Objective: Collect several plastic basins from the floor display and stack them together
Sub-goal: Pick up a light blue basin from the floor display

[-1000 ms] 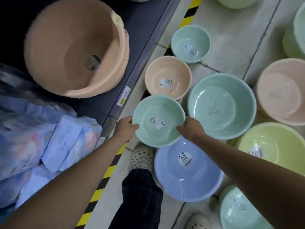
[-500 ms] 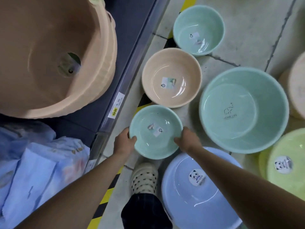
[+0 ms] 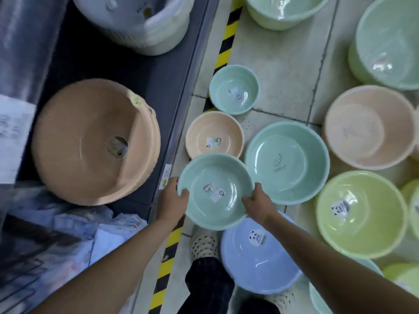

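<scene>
A small mint-green basin (image 3: 215,190) with stickers inside is held above the floor by both hands. My left hand (image 3: 172,201) grips its left rim, thumb inside the bowl. My right hand (image 3: 257,202) grips its right rim. Its far rim overlaps a small peach basin (image 3: 214,134) standing on the floor. Beyond that sits a smaller mint basin (image 3: 234,89). A larger mint basin (image 3: 286,162) stands to the right, and a blue basin (image 3: 258,252) with a panda sticker lies below the held one.
A dark shelf (image 3: 108,71) on the left carries a big peach tub (image 3: 95,141) and a white tub (image 3: 136,21). Yellow-black tape (image 3: 226,41) marks the floor edge. More peach (image 3: 369,125), yellow-green (image 3: 360,214) and pale green basins (image 3: 390,41) crowd the right. My foot (image 3: 204,243) stands near the tape.
The held mint basin has come up and nearer to me, now overlapping the peach basin's near rim. The view has pulled back, showing more of the shelf and floor.
</scene>
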Demonstrator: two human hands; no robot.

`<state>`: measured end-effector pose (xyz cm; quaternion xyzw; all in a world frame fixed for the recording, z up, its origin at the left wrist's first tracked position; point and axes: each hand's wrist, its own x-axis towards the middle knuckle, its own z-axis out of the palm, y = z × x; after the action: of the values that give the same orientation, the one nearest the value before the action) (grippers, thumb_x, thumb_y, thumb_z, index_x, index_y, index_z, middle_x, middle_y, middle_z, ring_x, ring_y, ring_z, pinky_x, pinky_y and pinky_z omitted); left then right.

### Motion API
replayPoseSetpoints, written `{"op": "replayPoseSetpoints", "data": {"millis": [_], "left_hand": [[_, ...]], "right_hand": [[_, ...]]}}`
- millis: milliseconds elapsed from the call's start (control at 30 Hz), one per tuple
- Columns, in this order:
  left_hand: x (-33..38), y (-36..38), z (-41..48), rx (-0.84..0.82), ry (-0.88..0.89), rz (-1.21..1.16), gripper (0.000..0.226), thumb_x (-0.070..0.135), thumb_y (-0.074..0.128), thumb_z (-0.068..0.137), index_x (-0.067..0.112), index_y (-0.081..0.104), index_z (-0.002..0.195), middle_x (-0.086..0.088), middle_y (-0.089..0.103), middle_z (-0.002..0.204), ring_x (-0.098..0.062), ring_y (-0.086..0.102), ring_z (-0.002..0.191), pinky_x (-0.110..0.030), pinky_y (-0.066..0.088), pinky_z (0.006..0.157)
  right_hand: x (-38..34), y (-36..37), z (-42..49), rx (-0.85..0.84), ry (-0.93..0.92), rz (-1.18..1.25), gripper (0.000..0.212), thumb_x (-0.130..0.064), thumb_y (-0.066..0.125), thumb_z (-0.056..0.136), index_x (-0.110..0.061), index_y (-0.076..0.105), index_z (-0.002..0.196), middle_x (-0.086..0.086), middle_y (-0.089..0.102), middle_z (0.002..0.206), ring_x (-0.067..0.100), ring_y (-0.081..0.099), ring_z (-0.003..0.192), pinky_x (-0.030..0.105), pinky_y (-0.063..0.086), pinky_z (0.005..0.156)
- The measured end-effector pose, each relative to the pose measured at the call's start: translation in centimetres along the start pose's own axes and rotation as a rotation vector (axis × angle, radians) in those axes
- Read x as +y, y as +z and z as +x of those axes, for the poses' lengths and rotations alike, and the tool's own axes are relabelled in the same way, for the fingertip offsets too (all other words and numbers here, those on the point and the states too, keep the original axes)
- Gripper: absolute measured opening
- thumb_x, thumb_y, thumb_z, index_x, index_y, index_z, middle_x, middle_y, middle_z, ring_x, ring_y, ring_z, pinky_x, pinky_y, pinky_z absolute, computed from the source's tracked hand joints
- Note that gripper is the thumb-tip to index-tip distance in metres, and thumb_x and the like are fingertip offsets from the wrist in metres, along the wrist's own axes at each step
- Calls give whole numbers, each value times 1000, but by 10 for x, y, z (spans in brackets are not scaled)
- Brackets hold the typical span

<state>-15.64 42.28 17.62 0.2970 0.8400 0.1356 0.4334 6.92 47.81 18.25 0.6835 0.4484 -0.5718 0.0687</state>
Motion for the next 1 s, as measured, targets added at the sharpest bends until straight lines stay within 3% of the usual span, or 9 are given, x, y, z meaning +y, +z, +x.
{"op": "replayPoseSetpoints", "data": {"millis": [100,200,300,400,500,700,867,933,1000], "left_hand": [[74,-31,-12,-8,64,-23,22,11,55,91,15,61,111,-3,66,92,-28,64,88,-37,55,73],[134,-53,-20,-6,137,-1,21,10,57,90,15,62,110,0,64,88,-22,62,83,-23,45,59],[183,-62,-13,2,200,0,20,10,58,90,19,62,108,2,65,89,-16,60,78,-16,42,55],[216,-56,22,43,221,20,11,18,60,88,25,62,97,2,66,86,-21,63,79,-28,54,65],[235,-45,73,35,161,16,15,30,60,86,16,65,82,-5,71,82,-31,68,80,-41,57,72],[242,-7,185,9,90,-17,25,21,60,84,16,53,60,-4,61,65,-25,54,67,-30,43,61],[224,17,265,37,98,-38,12,23,57,89,15,64,84,-17,72,98,-36,66,91,-32,48,71],[220,27,299,40,115,-61,19,24,56,91,13,69,98,-13,72,100,-31,66,91,-33,51,76],[218,39,328,51,119,-104,17,25,56,90,16,69,95,-9,72,94,-27,65,86,-31,51,74]], "right_hand": [[-34,-49,-25,47,-5,21,21,-13,49,93,-8,40,111,18,59,102,38,62,92,48,56,81],[-65,-95,-45,70,-36,12,22,-14,50,95,-7,41,114,17,60,100,35,63,92,38,50,77],[-87,-133,-45,123,-93,13,17,-17,50,94,-15,38,106,18,65,96,39,66,89,46,54,81],[-106,-156,-20,200,-138,51,20,-21,51,94,-15,42,111,17,64,102,40,65,90,54,55,81],[-126,-168,17,219,-117,50,27,-21,49,94,-10,45,118,16,64,103,38,65,88,49,57,77],[-147,-161,136,259,-78,41,38,-19,45,95,-3,45,129,19,61,119,35,58,101,37,47,80],[-157,-138,228,300,-98,5,38,-18,45,97,-2,44,131,22,60,124,38,57,110,32,38,76],[-162,-133,259,333,-124,-4,39,-19,46,97,-3,44,133,22,59,125,38,56,112,33,40,78],[-165,-129,287,372,-134,-18,41,-21,48,95,-4,46,133,21,60,123,38,56,113,35,43,83]]}}
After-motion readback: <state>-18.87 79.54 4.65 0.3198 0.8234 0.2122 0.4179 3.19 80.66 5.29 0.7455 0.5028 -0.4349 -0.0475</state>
